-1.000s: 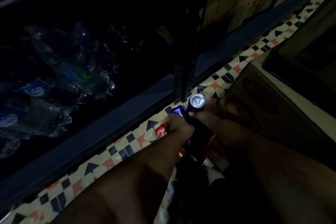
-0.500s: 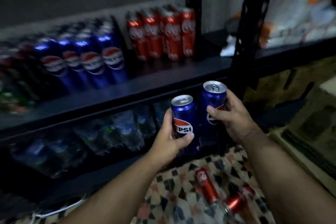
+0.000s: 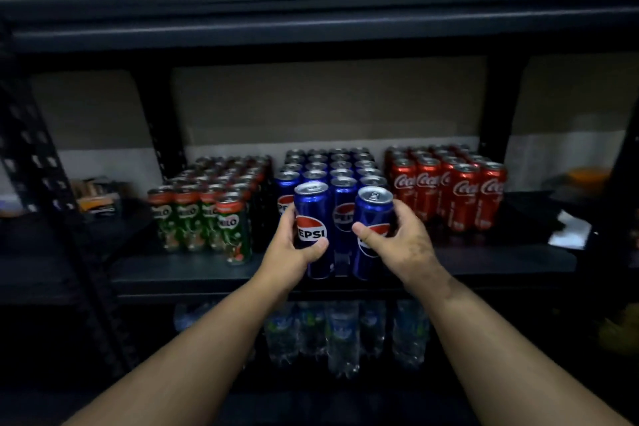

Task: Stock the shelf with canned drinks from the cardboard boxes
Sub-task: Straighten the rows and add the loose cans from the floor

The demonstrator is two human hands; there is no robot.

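My left hand (image 3: 292, 249) grips a tall blue Pepsi can (image 3: 311, 218), upright, at the front of the dark shelf board (image 3: 173, 273). My right hand (image 3: 403, 239) grips a second blue Pepsi can (image 3: 373, 214), tilted slightly, just to the right of the first. Both cans sit right in front of the block of blue Pepsi cans (image 3: 340, 169) standing in rows on the shelf. Whether the held cans touch the board I cannot tell. No cardboard box is in view.
Green Milo cans (image 3: 207, 204) stand left of the Pepsi block and red Coca-Cola cans (image 3: 449, 190) stand to its right. Water bottles (image 3: 342, 332) fill the shelf below. Black uprights (image 3: 45, 204) frame the bay. A small box (image 3: 96, 197) lies far left.
My view has swung up from the floor to the can shelf. Both hands have carried the two Pepsi cans up and forward to the front of the Pepsi rows.
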